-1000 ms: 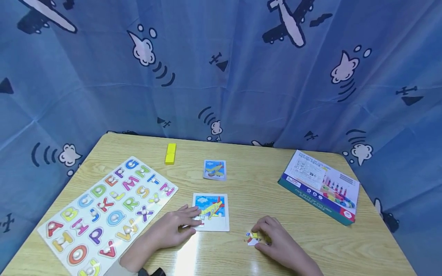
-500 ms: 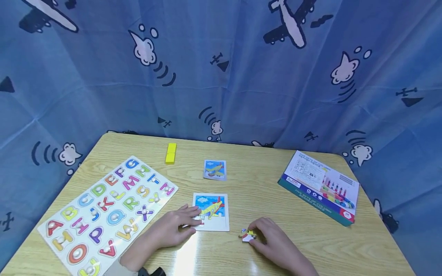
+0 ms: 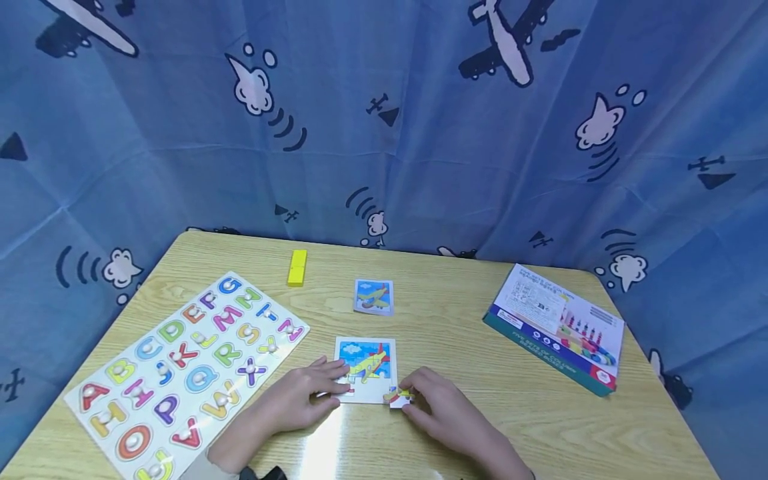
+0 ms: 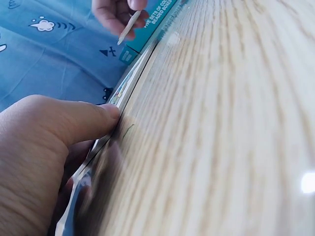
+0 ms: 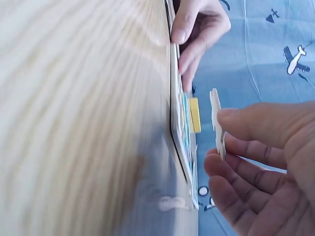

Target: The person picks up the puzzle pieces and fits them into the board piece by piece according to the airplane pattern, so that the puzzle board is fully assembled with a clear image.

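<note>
A small airplane jigsaw puzzle in a white frame (image 3: 378,393) lies on the table, its upper part filled with blue sky and a yellow plane, its lower part white. My left hand (image 3: 303,397) rests on its left side, fingers stretched over it and the thumb (image 4: 101,120) at the near edge. Between thumb and fingers, my right hand (image 3: 441,407) pinches a jigsaw piece (image 3: 397,398) with yellow, red and white on it. That piece (image 5: 217,123) is held above the frame's lower right corner, seen edge-on in the right wrist view.
Behind the puzzle lies a matching airplane picture card (image 3: 373,297). A yellow block (image 3: 297,268) is at the back left. The alphabet peg board (image 3: 195,353) covers the left side, and a beaded boxes carton (image 3: 555,327) sits at the right. A blue curtain (image 3: 336,133) hangs behind the table.
My right hand has moved left with the jigsaw piece, from the bare table to the frame's lower right corner. My left hand has stayed in place.
</note>
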Demonstrator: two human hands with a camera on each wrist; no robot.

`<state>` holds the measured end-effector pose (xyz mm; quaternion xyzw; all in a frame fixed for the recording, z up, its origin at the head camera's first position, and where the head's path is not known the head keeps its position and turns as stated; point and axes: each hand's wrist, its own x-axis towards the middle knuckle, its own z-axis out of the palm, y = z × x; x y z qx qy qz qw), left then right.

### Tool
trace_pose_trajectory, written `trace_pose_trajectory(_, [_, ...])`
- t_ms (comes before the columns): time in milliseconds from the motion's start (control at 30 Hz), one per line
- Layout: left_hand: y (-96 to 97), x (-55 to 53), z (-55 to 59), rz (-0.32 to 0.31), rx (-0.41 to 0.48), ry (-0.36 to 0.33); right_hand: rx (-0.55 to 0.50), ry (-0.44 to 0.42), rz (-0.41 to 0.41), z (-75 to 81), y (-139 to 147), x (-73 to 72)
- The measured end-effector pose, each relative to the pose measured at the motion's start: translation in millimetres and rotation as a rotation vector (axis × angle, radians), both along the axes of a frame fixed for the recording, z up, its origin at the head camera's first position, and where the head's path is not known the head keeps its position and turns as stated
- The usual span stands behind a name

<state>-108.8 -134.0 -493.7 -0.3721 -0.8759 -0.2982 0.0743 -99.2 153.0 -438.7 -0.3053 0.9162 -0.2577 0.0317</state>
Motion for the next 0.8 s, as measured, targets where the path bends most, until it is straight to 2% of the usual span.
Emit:
trace_pose_trajectory(133, [-0.3,-0.1,0.1,0.002,0.006,-0.004,0.001,0.001,0.031,0.2,-11.7,-3.0])
trace_pose_trajectory(400, [-0.7,0.1,-0.6,0.003,0.026,-0.014,-0.010,0.049,0.074,-8.8,-34.9,-13.0])
trace_pose_trajectory(800, [-1.1,0.9,1.6,0.021,0.009,-0.035,0.071,0.082,0.091,-15.2,-51.5,-20.7])
